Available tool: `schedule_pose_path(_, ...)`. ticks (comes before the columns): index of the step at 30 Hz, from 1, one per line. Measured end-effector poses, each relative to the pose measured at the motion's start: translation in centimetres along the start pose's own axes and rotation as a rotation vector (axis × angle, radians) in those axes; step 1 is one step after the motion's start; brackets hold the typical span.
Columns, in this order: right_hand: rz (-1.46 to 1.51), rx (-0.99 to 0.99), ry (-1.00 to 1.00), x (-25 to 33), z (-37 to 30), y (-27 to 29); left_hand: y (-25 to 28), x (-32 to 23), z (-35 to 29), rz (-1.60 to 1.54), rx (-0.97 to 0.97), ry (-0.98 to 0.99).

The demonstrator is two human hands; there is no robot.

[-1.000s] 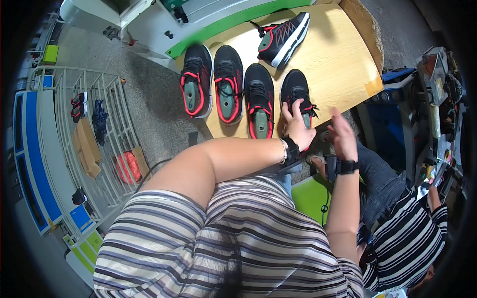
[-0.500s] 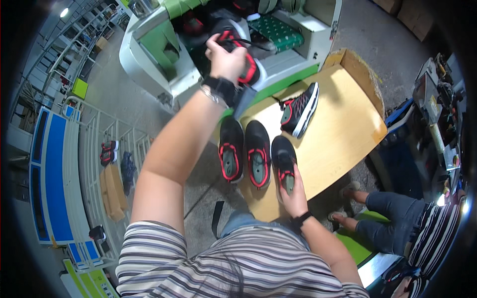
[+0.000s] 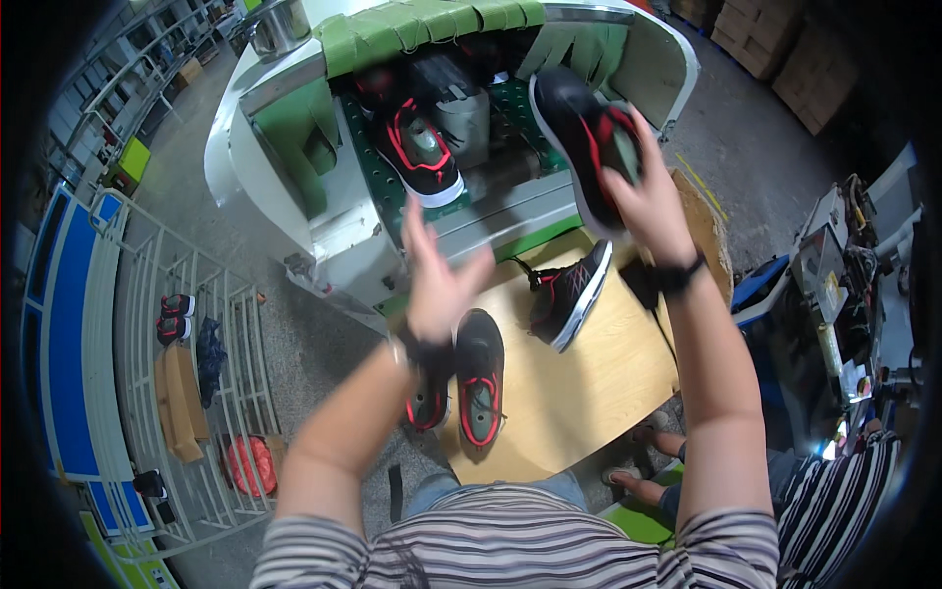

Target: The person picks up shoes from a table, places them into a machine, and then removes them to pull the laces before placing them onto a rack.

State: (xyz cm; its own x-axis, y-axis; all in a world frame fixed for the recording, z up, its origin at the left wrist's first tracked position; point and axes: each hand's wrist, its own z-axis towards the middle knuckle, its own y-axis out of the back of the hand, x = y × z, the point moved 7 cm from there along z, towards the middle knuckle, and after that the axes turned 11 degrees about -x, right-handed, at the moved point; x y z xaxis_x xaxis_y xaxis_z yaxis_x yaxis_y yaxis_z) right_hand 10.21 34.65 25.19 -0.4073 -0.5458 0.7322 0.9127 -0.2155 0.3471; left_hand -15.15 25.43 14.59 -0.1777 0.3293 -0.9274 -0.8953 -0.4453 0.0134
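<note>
In the head view, your right hand (image 3: 650,191) grasps a black running shoe with red collar trim and a white sole (image 3: 569,103), wrapped around it at the collar. This shoe is raised off to the right, in front of the right side of a white, round-cornered machine's opening, its toe pointing away from you. Your left hand (image 3: 442,290) is empty, its fingers spread and slightly blurred. It hovers below a second black-and-red shoe with a white sole (image 3: 422,162), which sits on a dark green perforated plate (image 3: 385,187) inside the opening, heel toward you. The fingertips are close to that heel, though the blur makes it hard to say whether they touch.

The white machine (image 3: 339,263) has strips of light green material (image 3: 432,37) along its top edge. Against its front stands a pale wood-grain surface (image 3: 589,393). On this, a black shoe with red crisscross lines (image 3: 569,294) lies tipped on its side, white sole to the right. Nearer you, an upright black shoe with red trim (image 3: 481,363) points away, and beside it another dark shoe (image 3: 428,404) is partly hidden behind your left wrist.
</note>
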Motion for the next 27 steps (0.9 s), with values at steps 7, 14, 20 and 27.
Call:
schedule_pose_path(7, -0.691, -0.465, 0.136, -8.8, 7.6, -9.4, 9.4, 2.7, -16.6, 0.459, 0.328, 0.488)
schedule_pose_path(14, -0.82, 0.289, -0.087, -15.4, -21.4, -11.3, 15.4, 5.0, -20.6, 0.674, 0.211, 0.605)
schedule_pose_path(20, -0.046, -0.317, -1.001, -21.7, -27.5, 0.3, 10.7, 1.7, -18.2, 0.775, 0.234, 0.087)
schedule_pose_path(27, -0.011, -0.088, -0.834, -12.9, -37.9, 0.8, 3.9, 2.2, -19.5, 0.4, 0.525, -0.005)
